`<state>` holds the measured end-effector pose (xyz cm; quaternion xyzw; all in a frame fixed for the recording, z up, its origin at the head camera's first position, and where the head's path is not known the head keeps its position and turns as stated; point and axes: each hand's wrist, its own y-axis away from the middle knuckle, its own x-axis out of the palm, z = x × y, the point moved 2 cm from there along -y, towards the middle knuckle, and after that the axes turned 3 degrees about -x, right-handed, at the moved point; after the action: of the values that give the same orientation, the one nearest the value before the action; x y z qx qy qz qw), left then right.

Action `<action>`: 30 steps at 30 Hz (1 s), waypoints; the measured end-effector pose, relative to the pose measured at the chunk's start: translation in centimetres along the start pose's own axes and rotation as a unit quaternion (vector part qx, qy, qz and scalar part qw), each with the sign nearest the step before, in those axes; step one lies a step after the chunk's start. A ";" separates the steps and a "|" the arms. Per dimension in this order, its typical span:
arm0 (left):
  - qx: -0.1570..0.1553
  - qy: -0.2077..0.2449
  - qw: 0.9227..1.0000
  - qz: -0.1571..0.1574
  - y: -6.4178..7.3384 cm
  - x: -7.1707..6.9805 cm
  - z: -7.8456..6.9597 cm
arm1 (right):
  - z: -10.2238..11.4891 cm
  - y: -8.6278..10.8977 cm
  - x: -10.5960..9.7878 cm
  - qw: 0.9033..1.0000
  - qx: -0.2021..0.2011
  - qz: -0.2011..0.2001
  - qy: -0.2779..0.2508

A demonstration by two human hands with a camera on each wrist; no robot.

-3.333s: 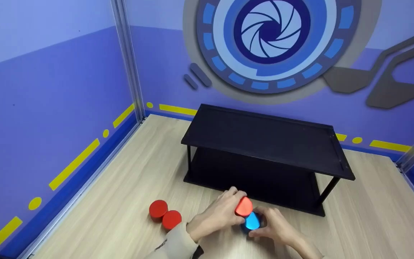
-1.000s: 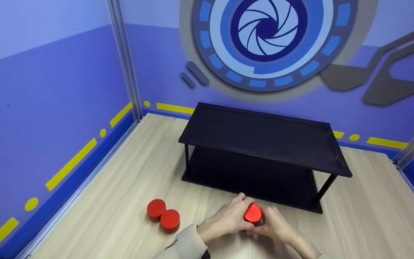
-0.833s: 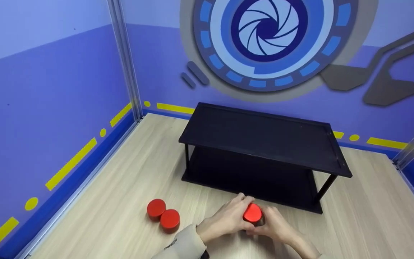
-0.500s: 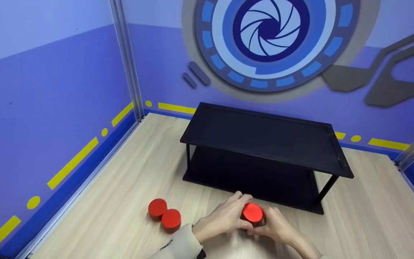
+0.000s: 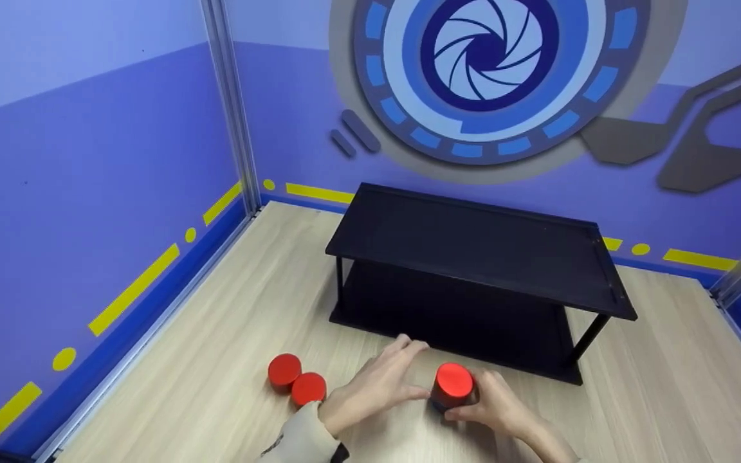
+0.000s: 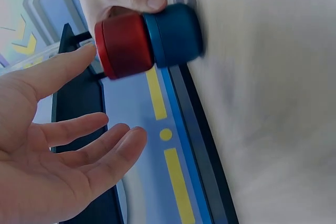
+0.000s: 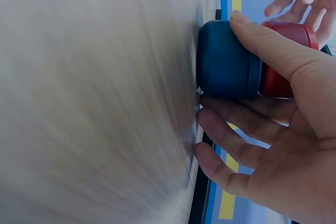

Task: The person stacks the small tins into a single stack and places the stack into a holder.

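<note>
Your right hand [image 5: 499, 406] grips the blue canister [image 7: 223, 60]; withdraw your spread left hand [image 5: 375, 388] without nudging the red canister [image 6: 127, 45] atop it.

Before me, the pale wood-grain table [image 5: 267, 276] is bearing a two-tier black rack [image 5: 473, 244]; nearer me, two red canisters [image 5: 285, 370] are standing upright close together, and a blue canister [image 6: 178, 35] is resting to their right

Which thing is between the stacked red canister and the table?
The blue canister stands between the stacked red canister and the table, as the left wrist view shows.
</note>
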<state>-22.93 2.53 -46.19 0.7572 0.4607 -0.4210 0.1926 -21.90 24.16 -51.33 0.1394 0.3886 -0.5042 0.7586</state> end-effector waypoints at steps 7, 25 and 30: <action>-0.004 0.022 0.999 -0.028 0.6 -1.5 1.2 | -0.2 0.0 0.0 1.000 0.002 -0.012 0.007; -0.008 0.016 0.991 -0.132 2.3 -4.8 4.7 | -0.1 -0.1 -0.1 1.000 0.017 -0.005 0.008; -0.020 0.022 0.989 -0.143 3.1 -5.5 5.8 | -0.2 -0.1 0.1 1.000 0.016 -0.005 0.008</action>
<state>-24.19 -5.90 -45.32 0.6887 0.5763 -0.4186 0.1354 -22.01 24.18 -51.51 0.1540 0.3873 -0.5133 0.7502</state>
